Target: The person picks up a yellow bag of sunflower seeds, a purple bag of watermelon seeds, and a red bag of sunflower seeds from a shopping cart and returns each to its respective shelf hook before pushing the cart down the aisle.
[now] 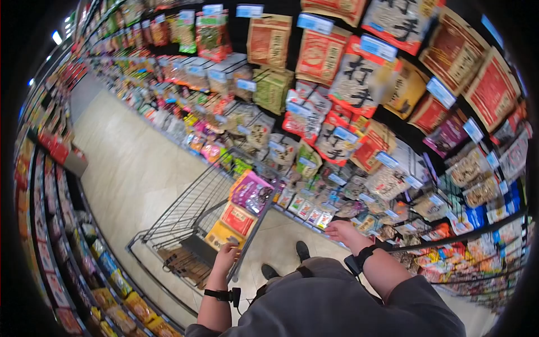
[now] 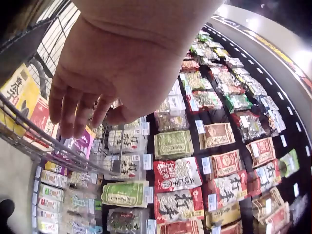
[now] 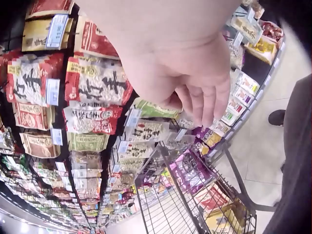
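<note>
My left hand (image 1: 226, 258) hangs loosely beside the rim of a wire shopping cart (image 1: 185, 196). Nothing is in its relaxed fingers (image 2: 73, 114). Inside the cart lie a purple snack bag (image 1: 251, 194), a red-and-tan bag (image 1: 238, 219) and a yellow bag (image 1: 223, 235) in a row. My right hand (image 1: 343, 233) is held out in front of the lower shelf, empty. In the right wrist view its fingers (image 3: 207, 102) droop, slightly bent, overlapping small white packets (image 3: 236, 105) on the shelf edge. Red-and-white bags (image 3: 95, 80) with large black characters hang nearby.
Rows of hanging snack bags with blue price tags (image 1: 378, 46) fill the shelving ahead and to the right. Another shelf of packets (image 1: 137, 309) runs along the left. Pale floor (image 1: 123, 140) stretches down the aisle, and my shoes (image 1: 303, 250) stand next to the cart.
</note>
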Action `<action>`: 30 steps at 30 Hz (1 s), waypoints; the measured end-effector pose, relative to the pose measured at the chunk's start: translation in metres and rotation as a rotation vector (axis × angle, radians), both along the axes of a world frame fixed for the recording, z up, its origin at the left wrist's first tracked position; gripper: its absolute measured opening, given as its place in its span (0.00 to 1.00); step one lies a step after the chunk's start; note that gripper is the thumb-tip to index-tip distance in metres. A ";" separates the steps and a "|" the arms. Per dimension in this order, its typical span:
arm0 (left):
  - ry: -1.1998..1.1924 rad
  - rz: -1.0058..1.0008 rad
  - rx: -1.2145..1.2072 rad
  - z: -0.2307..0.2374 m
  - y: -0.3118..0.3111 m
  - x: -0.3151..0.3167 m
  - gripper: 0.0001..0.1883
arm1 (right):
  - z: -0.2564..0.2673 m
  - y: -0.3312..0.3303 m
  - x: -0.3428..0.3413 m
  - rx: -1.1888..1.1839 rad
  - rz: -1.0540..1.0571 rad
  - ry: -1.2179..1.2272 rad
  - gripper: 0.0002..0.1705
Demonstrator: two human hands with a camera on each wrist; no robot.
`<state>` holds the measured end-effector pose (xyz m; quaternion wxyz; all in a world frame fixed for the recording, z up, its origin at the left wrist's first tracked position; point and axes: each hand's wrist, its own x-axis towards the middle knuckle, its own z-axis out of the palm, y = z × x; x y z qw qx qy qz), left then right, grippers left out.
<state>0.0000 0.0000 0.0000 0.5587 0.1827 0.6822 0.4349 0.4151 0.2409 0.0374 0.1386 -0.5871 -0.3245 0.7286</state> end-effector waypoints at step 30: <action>0.526 -0.195 -0.171 0.085 -0.037 0.223 0.21 | -0.026 0.022 0.291 -0.221 -0.058 0.119 0.15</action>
